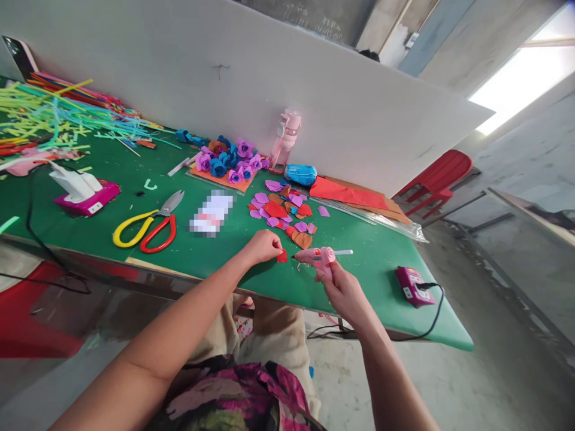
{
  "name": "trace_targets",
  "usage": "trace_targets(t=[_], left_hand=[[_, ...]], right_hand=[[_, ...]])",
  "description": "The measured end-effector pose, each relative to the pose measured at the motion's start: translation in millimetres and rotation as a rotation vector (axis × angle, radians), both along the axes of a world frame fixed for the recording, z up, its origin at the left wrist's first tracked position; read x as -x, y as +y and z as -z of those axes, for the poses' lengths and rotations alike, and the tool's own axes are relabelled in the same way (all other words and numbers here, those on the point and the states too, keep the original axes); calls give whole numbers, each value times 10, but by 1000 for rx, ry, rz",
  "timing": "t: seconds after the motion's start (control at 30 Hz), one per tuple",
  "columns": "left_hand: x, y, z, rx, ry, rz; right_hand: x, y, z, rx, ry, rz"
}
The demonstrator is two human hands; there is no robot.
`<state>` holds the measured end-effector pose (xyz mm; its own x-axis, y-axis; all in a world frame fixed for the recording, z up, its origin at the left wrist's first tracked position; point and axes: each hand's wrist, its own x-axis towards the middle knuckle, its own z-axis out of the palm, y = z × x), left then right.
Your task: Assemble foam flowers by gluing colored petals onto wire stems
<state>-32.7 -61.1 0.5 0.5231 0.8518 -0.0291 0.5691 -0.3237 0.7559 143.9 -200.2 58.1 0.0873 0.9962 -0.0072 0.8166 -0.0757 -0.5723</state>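
My left hand (264, 246) is closed in a pinch on a small red foam petal (282, 257) lying on the green table (215, 251). My right hand (344, 288) grips a pink glue gun (317, 257) by its handle, the nozzle pointing left at the red petal. A white glue stick pokes out of the gun's back end. Just beyond my hands lies a pile of purple, red and orange foam petals (283, 212).
Yellow and red scissors (148, 226) lie left of my hands. Purple and blue foam roses (229, 160) sit on an orange sheet by a pink bottle (286, 139). Colourful straws (54, 114) fill the far left. A magenta plug box (411, 286) with a black cord sits near the right edge.
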Motion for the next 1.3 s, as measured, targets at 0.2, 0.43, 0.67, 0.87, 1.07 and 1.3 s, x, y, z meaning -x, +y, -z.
trace_targets(t=[0.2, 0.43, 0.67, 0.87, 1.07, 1.3], left_hand=[[-6, 18, 48, -10, -26, 6], [-6, 11, 39, -22, -29, 0], [-4, 15, 46, -20, -19, 2], [-4, 15, 48, -24, -28, 3], [-3, 15, 48, -26, -28, 2], [-5, 5, 22, -8, -18, -7]], right_hand=[[71, -23, -12, 8, 24, -37], [103, 14, 52, 17, 8, -58], [67, 23, 62, 13, -11, -41], [36, 38, 49, 4, -39, -52], [7, 32, 37, -11, -47, -50], [-39, -9, -17, 10, 93, 45]])
